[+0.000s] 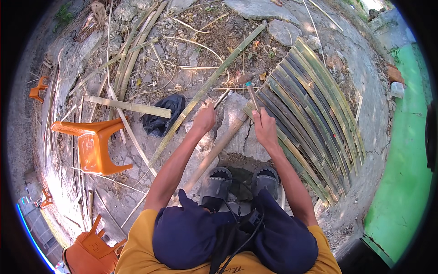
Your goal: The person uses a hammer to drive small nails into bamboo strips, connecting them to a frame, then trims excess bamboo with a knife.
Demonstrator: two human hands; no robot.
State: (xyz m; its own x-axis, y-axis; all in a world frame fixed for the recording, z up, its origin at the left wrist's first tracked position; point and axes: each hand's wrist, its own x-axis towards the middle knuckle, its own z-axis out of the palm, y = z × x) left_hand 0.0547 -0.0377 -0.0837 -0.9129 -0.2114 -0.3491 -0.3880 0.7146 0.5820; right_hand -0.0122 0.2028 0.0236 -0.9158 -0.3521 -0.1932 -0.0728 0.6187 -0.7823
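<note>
My left hand (pixel 205 118) is closed around a thin, pale, dark-edged rod (pixel 221 98) that points up and to the right. In my right hand (pixel 265 128), fingers wrapped, is a short wooden handle (pixel 252 97) with a teal tip; what kind of tool it belongs to I cannot make out. Just right of that hand lies a fanned panel of bamboo slats (pixel 305 114), laid side by side. A round wooden pole (pixel 212 153) runs below and between my hands, its upper end by the panel's corner.
A long split bamboo strip (pixel 205 91) slants across the ground left of my hands. Beside it are a black plastic bag (pixel 160 116) and an orange plastic stool (pixel 93 145) on its side. Loose strips lie at far left; a green surface (pixel 397 169) borders the right.
</note>
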